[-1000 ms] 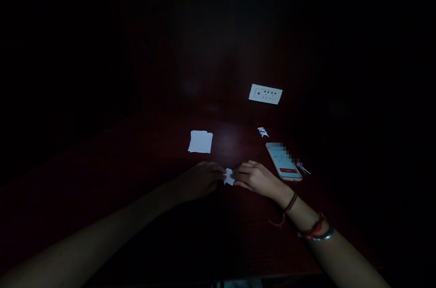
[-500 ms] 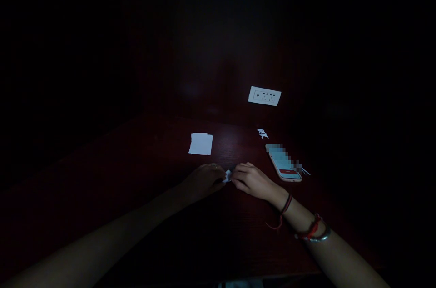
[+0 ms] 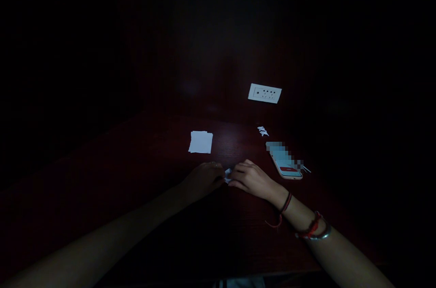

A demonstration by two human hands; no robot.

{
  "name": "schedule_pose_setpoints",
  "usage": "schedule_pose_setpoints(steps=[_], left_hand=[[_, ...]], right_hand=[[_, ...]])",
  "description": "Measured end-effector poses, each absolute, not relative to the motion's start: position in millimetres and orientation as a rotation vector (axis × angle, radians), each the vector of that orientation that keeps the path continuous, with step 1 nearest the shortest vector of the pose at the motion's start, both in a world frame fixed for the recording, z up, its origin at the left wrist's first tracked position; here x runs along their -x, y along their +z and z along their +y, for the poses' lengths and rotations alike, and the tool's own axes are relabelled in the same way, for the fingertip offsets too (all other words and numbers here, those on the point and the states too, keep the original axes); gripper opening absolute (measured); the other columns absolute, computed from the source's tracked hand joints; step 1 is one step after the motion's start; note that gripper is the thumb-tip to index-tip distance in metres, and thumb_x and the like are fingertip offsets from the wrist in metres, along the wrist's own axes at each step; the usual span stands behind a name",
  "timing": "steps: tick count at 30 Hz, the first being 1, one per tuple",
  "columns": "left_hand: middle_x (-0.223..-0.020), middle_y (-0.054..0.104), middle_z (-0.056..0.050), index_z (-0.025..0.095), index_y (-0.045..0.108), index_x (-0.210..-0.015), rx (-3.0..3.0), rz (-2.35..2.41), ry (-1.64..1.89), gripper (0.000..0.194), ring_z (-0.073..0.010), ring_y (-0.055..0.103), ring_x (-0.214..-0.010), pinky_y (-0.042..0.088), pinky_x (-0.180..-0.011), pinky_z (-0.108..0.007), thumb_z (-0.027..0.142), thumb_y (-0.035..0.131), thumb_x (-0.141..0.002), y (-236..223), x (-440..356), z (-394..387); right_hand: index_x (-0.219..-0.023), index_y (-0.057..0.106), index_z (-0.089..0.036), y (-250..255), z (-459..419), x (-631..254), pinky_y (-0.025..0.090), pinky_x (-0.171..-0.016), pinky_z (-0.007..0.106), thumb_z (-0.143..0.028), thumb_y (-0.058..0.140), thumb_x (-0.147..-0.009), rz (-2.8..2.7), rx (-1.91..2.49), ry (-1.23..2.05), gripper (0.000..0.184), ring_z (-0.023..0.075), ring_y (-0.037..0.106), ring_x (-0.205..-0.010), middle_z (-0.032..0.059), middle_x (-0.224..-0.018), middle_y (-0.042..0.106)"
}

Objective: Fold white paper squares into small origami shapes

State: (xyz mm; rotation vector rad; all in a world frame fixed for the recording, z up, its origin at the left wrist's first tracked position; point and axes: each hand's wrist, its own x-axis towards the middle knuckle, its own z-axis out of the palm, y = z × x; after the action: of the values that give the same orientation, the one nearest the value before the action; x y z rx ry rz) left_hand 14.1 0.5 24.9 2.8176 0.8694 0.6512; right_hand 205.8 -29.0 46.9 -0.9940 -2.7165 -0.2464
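Between my fingertips, just above or on the dark red table, is a small piece of white paper (image 3: 227, 175), mostly covered by my hands. My left hand (image 3: 204, 180), with a ring on one finger, is closed on its left side. From the right, my right hand (image 3: 250, 179) pinches the paper with bent fingers; cords and a bangle circle that forearm. Whether the paper is folded is too small to make out. Beyond my left hand lies a stack of square white paper sheets (image 3: 200, 142) with uneven edges.
A lit phone (image 3: 286, 165) lies on the table (image 3: 238, 229) right of my right hand, with thin white strips (image 3: 307, 169) beside it. Small folded white paper pieces (image 3: 262, 131) rest farther back. A socket panel (image 3: 265, 93) is on the dark wall. The surroundings are very dark.
My right hand's fingers have shifted slightly left over the paper, closer to my left hand. The view has tilted a little; the other things stay in place.
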Motion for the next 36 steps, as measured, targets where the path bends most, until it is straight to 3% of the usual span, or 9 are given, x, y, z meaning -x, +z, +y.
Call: schedule_pose_setpoints(steps=[4, 14, 25, 36], left_hand=[[-0.081, 0.055, -0.002, 0.017, 0.057, -0.080, -2.781, 0.851, 0.645, 0.014, -0.0140, 0.050, -0.077, 0.037, -0.071, -0.025, 0.018, 0.043, -0.082, 27, -14, 0], [-0.081, 0.055, 0.000, 0.018, 0.057, -0.080, -2.755, 0.799, 0.622, 0.014, -0.0126, 0.051, -0.073, 0.037, -0.067, -0.024, 0.016, 0.043, -0.080, 28, -15, 0], [-0.073, 0.052, 0.000, 0.016, 0.052, -0.072, -2.652, 0.958, 0.744, 0.016, -0.0114, 0.048, -0.066, 0.035, -0.061, -0.022, 0.016, 0.039, -0.081, 23, -27, -6], [-0.077, 0.053, 0.002, 0.018, 0.047, -0.079, -2.556, 1.024, 0.783, 0.005, -0.0131, 0.049, -0.071, 0.035, -0.063, -0.023, 0.016, 0.042, -0.077, 23, -32, -10]], right_hand=[[-0.085, 0.059, -0.016, 47, -29, -205, 0.032, -0.073, 0.027, -0.025, 0.040, -0.084, -2.703, 1.000, -0.248, 0.021, 0.0128, 0.050, -0.073, 0.0048, -0.075, 0.056], [-0.070, 0.059, -0.014, 36, -19, -204, 0.035, -0.057, 0.018, -0.012, 0.050, -0.072, -2.424, 1.119, 0.237, 0.009, 0.0079, 0.047, -0.060, -0.0009, -0.066, 0.053], [-0.066, 0.060, -0.014, 32, -12, -207, 0.036, -0.057, 0.016, -0.010, 0.054, -0.065, -2.290, 1.186, 0.474, 0.007, 0.0071, 0.047, -0.059, -0.0022, -0.064, 0.051], [-0.066, 0.058, -0.013, 27, -6, -213, 0.037, -0.055, 0.016, -0.011, 0.055, -0.065, -2.247, 1.144, 0.544, 0.005, 0.0062, 0.047, -0.059, -0.0006, -0.072, 0.051]])
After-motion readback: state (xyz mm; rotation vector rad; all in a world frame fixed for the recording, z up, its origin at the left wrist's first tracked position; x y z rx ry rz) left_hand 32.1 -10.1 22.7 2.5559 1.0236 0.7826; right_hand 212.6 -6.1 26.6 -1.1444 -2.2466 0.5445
